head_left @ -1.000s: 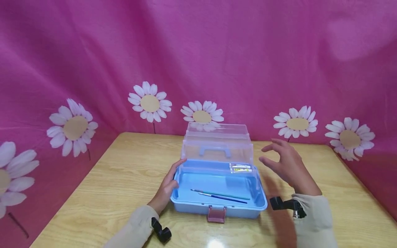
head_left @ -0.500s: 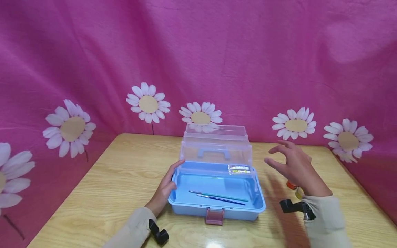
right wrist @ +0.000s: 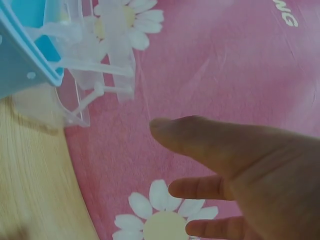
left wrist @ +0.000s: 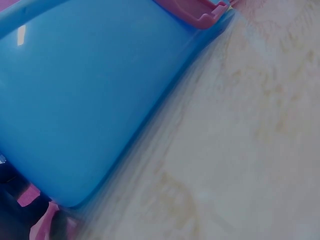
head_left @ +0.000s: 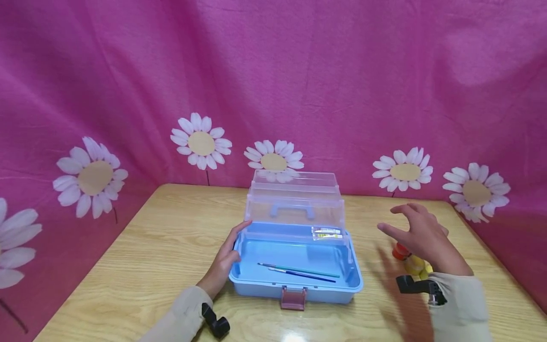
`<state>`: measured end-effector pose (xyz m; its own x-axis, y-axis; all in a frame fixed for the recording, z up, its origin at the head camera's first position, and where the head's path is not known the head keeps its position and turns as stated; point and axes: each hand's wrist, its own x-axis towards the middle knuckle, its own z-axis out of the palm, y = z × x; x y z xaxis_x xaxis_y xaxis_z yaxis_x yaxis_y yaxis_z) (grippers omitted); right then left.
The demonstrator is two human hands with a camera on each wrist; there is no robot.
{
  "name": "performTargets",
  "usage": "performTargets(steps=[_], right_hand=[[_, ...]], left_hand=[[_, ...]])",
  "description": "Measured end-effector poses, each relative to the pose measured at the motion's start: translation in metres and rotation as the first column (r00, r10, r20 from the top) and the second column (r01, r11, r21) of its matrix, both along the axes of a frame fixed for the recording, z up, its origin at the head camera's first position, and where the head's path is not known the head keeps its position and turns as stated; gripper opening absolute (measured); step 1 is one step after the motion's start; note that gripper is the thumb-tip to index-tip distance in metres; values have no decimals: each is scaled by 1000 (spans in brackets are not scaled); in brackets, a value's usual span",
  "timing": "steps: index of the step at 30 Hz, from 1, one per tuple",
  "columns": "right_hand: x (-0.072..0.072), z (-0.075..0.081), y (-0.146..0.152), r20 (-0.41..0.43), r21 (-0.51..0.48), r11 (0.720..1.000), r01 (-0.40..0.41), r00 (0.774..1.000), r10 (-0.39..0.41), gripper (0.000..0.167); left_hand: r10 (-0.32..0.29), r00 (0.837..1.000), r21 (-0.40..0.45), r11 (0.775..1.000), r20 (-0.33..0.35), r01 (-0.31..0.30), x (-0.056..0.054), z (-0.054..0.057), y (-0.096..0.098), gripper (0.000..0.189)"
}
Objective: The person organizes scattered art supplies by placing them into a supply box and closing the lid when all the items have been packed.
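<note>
A light blue plastic storage box (head_left: pixel 295 294) with a raised clear lid (head_left: pixel 295 197) stands on the table. My left hand (head_left: pixel 223 261) holds its left side, with the thumb at the rim. Inside lie two slim paintbrushes (head_left: pixel 301 273), one with a green handle and one dark blue. Two small paint tubes (head_left: pixel 326 233) rest on a clear tray at the back right. To the right of the box, my right hand (head_left: pixel 427 235) hovers with thumb and fingers spread and nothing between them. Below that hand sit a small red-orange jar (head_left: pixel 400 251) and yellow ones (head_left: pixel 413 265), partly hidden.
The wooden table (head_left: pixel 179 223) extends around the box. A pink cloth (head_left: pixel 333 85) with printed daisies hangs behind and at both sides. A pinkish latch (head_left: pixel 293 299) hangs down at the box's front.
My right hand has moved right, away from the box, and the red-orange and yellow jars have come into sight beneath it. My left hand stays at the box's left side.
</note>
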<state>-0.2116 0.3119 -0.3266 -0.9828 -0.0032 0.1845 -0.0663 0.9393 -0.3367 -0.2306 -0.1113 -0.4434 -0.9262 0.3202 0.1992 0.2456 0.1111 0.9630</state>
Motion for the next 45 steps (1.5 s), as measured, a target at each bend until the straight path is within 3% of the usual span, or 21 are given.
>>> performTargets(steps=[24, 45], right_hand=[[-1, -19, 26, 150, -84, 996, 26, 989, -13, 79], [-2, -33, 49, 325, -97, 991, 91, 944, -55, 77]], left_hand=[[12, 1000, -12, 1000, -6, -12, 2, 1, -5, 80], [-4, 1000, 1, 1000, -1, 4, 1, 1, 1, 80]])
